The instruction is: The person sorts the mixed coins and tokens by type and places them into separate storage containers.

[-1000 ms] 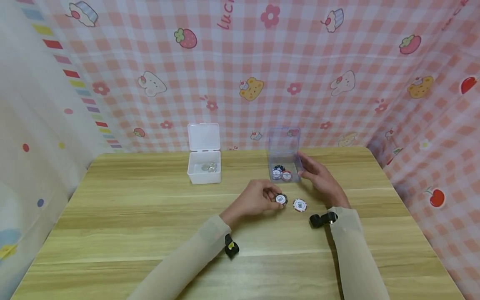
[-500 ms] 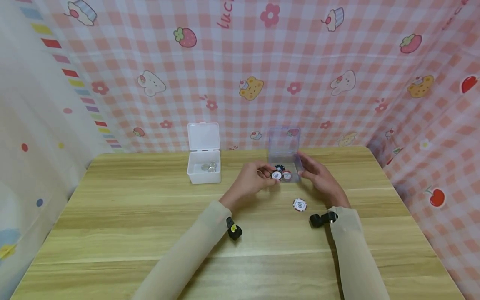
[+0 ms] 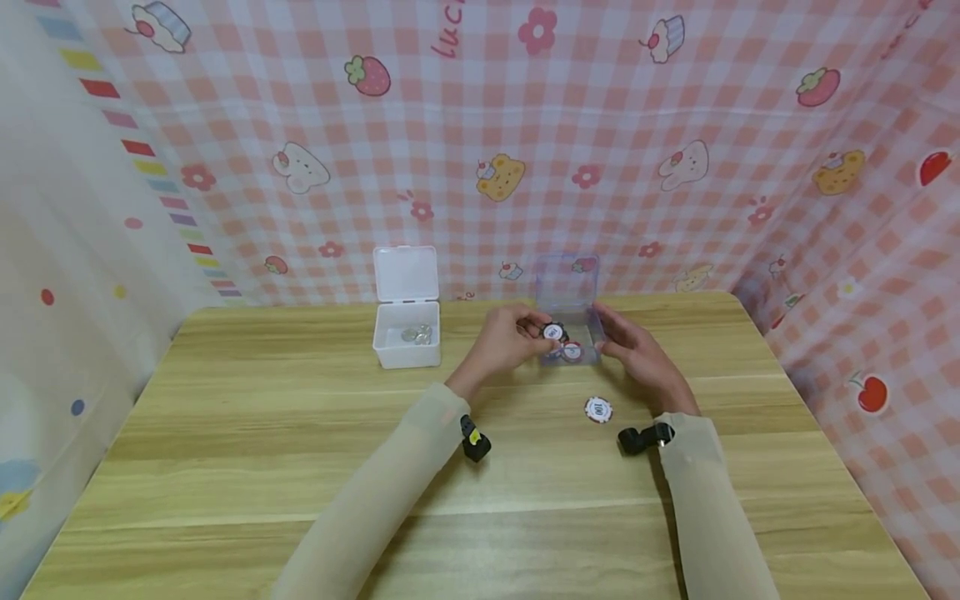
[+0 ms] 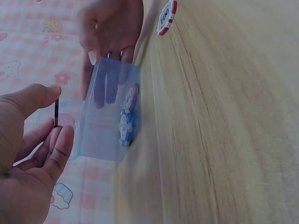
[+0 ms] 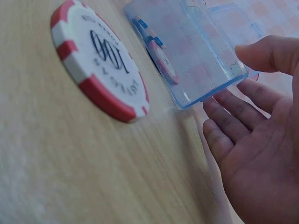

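Observation:
My left hand (image 3: 510, 340) pinches a black-edged poker chip (image 3: 553, 332) between thumb and fingertips, over the left part of a clear plastic box (image 3: 588, 329) with its lid raised. Seen edge-on in the left wrist view, the held chip (image 4: 56, 112) is above the box rim. Several chips lie at the bottom, among them a red-edged chip (image 3: 572, 352) and a blue-edged chip (image 4: 125, 128). Along the box's right side, my right hand (image 3: 633, 348) rests with extended fingers, thumb at the rim. In front of the box a red-and-white "100" chip (image 5: 98, 60) lies flat on the table.
To the left stands an opened white box (image 3: 408, 357) with several clear, shiny pieces (image 3: 420, 334) inside. A pink checked cloth (image 3: 480, 100) hangs behind the wooden table (image 3: 300, 433), and more cloth closes off both sides.
My left hand has carried the black-edged chip from the table in front of the box, up and back, to over the box. My right hand has stayed at the box's side.

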`<move>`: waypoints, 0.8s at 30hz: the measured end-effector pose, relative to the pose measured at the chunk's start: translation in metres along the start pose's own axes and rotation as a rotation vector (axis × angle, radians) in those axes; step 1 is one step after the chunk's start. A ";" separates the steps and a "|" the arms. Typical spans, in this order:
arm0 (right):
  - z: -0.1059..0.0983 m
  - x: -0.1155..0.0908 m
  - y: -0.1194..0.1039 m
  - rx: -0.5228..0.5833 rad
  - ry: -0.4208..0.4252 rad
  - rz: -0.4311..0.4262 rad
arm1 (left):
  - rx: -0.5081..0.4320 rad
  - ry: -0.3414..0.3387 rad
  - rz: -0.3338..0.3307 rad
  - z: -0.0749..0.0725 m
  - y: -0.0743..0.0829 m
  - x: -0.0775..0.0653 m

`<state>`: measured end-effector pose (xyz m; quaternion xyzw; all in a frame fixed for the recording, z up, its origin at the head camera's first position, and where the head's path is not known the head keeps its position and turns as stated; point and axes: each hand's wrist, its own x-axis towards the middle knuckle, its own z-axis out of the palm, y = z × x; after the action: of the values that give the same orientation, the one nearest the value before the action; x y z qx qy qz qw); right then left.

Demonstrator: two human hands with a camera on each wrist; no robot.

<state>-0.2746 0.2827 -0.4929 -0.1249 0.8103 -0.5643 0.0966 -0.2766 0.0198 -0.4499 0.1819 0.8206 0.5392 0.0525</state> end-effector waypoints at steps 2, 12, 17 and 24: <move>0.000 0.000 0.000 0.003 -0.002 0.002 | 0.017 0.004 0.004 0.000 0.001 0.002; -0.001 0.000 -0.001 0.003 -0.005 0.002 | 0.058 0.016 0.018 0.003 0.000 0.017; 0.000 0.000 -0.001 0.009 -0.003 0.009 | 0.050 0.036 -0.015 0.005 -0.002 0.025; 0.001 -0.001 -0.002 0.020 0.006 0.027 | 0.058 0.068 -0.007 0.007 -0.002 0.029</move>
<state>-0.2734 0.2811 -0.4911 -0.1113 0.8067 -0.5712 0.1028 -0.3025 0.0353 -0.4517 0.1622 0.8377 0.5211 0.0210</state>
